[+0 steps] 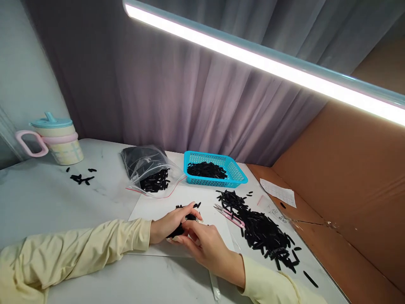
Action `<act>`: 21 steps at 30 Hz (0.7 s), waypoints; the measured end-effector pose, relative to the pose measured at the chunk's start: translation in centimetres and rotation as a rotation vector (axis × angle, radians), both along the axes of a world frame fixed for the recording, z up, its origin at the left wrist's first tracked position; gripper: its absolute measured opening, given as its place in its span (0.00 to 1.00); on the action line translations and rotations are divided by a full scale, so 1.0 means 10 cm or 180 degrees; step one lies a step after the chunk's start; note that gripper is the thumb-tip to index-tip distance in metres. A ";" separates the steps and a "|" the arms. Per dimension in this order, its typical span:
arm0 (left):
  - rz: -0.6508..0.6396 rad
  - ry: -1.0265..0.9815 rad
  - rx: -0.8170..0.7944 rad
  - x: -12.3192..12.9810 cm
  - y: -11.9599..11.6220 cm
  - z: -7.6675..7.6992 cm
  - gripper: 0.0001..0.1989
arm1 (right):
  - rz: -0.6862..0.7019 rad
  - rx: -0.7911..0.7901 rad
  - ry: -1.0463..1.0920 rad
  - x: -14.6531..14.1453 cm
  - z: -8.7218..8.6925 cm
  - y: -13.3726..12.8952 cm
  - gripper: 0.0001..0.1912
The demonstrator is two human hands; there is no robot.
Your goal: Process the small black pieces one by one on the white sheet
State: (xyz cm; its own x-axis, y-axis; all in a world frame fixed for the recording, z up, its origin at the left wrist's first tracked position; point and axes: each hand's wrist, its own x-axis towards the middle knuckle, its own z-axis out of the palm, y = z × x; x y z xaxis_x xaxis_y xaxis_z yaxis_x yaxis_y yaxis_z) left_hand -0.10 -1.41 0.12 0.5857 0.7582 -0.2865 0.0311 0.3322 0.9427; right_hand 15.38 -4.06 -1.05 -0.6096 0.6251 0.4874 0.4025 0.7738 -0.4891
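1. Black, matte, spindle-shaped pieces (pixel 190 217) lie heaped on smooth white paper (pixel 145 209), between and beneath both hands.
2. The left hand (pixel 169 223) arches over them; the right hand (pixel 211 245) faces it, fingers bent. I cannot tell whether either grip is clamped on a piece.
3. Pink-handled snips (pixel 234 219) lie against a larger loose heap (pixel 265 232) on the marbled bench (pixel 107 207).
4. Similar pieces lie in the perforated blue plastic basket (pixel 218 183) and clear zip bag (pixel 147 162).

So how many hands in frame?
2: the left hand and the right hand, close together at the small black pile on the white sheet. Some fingers are partly hidden.
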 end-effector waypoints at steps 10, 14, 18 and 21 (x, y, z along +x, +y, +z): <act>-0.0555 0.0199 0.0508 -0.01 -0.07 0.04 0.31 | 0.0167 -0.1589 0.0335 -0.03 -0.06 0.03 0.15; -0.0649 0.0139 0.0266 0.01 -0.03 0.01 0.30 | 0.0448 -0.2099 0.0495 -0.03 0.01 0.02 0.13; -0.0666 0.0115 0.0199 0.02 0.04 -0.04 0.31 | 0.0248 -0.2367 0.0673 -0.03 0.03 0.02 0.15; -0.0581 0.0078 0.0195 0.01 0.06 -0.01 0.30 | 0.0046 -0.2569 0.0944 -0.04 0.02 0.03 0.17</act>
State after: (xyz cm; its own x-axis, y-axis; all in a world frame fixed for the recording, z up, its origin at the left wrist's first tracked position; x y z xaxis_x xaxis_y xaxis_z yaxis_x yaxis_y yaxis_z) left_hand 0.04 -0.85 0.01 0.7085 0.6565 -0.2589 0.1087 0.2610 0.9592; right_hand 15.02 -3.74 -0.84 -0.5379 0.8422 0.0375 0.1637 0.1480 -0.9754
